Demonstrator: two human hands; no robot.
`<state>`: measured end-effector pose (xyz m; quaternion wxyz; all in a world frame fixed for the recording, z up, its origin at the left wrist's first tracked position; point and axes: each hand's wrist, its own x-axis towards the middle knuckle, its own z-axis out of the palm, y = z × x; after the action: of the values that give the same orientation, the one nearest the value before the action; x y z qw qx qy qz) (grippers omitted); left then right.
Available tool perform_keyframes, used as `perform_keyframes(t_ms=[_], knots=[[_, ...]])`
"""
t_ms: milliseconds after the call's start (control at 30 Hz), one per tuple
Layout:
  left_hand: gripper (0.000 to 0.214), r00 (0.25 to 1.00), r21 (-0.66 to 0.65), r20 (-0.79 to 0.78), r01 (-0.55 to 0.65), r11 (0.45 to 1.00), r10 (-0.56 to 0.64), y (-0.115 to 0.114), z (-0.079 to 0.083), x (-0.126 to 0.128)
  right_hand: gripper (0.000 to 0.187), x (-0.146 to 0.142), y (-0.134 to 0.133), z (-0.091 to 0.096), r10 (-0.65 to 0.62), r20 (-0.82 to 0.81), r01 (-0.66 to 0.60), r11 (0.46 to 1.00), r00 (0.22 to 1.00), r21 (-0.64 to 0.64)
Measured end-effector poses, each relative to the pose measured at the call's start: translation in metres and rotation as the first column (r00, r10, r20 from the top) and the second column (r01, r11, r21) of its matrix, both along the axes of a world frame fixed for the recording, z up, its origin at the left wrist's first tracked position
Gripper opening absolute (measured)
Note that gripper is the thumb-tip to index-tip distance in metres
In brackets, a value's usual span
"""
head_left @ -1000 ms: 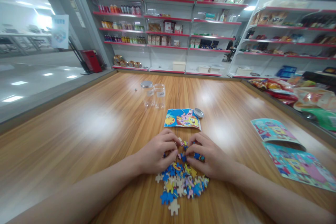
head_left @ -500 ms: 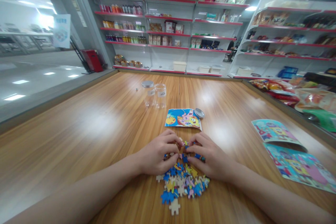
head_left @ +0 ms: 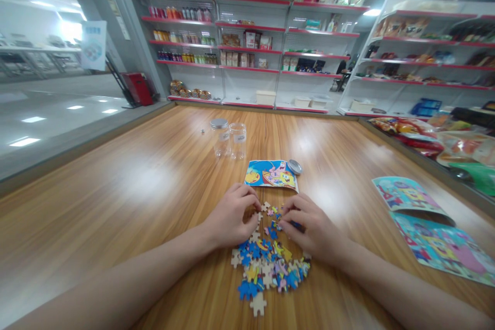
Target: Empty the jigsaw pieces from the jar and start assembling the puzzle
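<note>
Loose jigsaw puzzle pieces [head_left: 266,268] lie in a heap on the wooden table, some showing blue, yellow and pink print, others pale bare wood. At the heap's upper left, my left hand [head_left: 235,216] is curled, thumb and fingers closing on a pale piece at their tips. Opposite it, my right hand [head_left: 311,227] bends its fingers together over the right side, with a small blue piece at the fingertips; the palm hides part of what lies under it. Just beyond both hands lies a cartoon picture sheet [head_left: 266,173], a silver lid [head_left: 295,167] on its corner.
A lidded clear jar [head_left: 221,139] and a clear jar without a lid [head_left: 237,142] stand farther back. Two more picture sheets [head_left: 412,198] lie at the right, near bagged goods [head_left: 410,131]. Stocked shelves [head_left: 247,51] rise behind the table.
My hands have drawn apart, the left one moving left and slightly away from me. More pieces between them are uncovered. The view has shifted slightly.
</note>
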<state>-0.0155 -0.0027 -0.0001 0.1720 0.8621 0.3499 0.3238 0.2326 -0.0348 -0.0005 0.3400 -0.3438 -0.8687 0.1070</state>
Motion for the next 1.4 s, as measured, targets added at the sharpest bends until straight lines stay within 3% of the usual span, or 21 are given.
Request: perform_keyframes(t_ms=[133, 333, 800, 1067, 1233, 1400], knots=[[0.009, 1.0, -0.001, -0.006, -0.01, 1.0, 0.01, -0.001, 0.0, 0.0, 0.006, 0.001, 0.0, 0.001, -0.038, -0.005, 0.038, 0.999, 0.999, 0.001], [0.007, 0.999, -0.002, -0.018, -0.049, 0.999, 0.049, 0.002, -0.005, 0.0, 0.029, 0.003, -0.003, 0.003, 0.032, 0.067, -0.031, 0.999, 0.997, -0.018], [0.01, 0.992, 0.029, -0.022, -0.121, 0.992, 0.122, 0.003, -0.006, 0.001, 0.026, 0.003, -0.002, 0.002, 0.016, 0.024, -0.015, 0.999, 1.0, -0.033], [0.013, 0.99, 0.047, -0.034, -0.138, 0.989, 0.14, 0.004, -0.009, -0.001, 0.037, 0.002, -0.003, 0.01, 0.078, 0.118, -0.077, 0.997, 0.99, -0.014], [0.015, 0.984, 0.054, -0.038, -0.172, 0.984, 0.175, 0.004, -0.011, -0.001, 0.026, 0.003, -0.002, 0.01, 0.042, 0.077, -0.04, 0.999, 0.996, -0.02], [0.013, 0.983, 0.046, -0.039, -0.176, 0.983, 0.177, 0.007, -0.012, -0.002, 0.036, 0.005, -0.004, 0.009, 0.033, 0.221, -0.036, 0.999, 0.975, 0.009]])
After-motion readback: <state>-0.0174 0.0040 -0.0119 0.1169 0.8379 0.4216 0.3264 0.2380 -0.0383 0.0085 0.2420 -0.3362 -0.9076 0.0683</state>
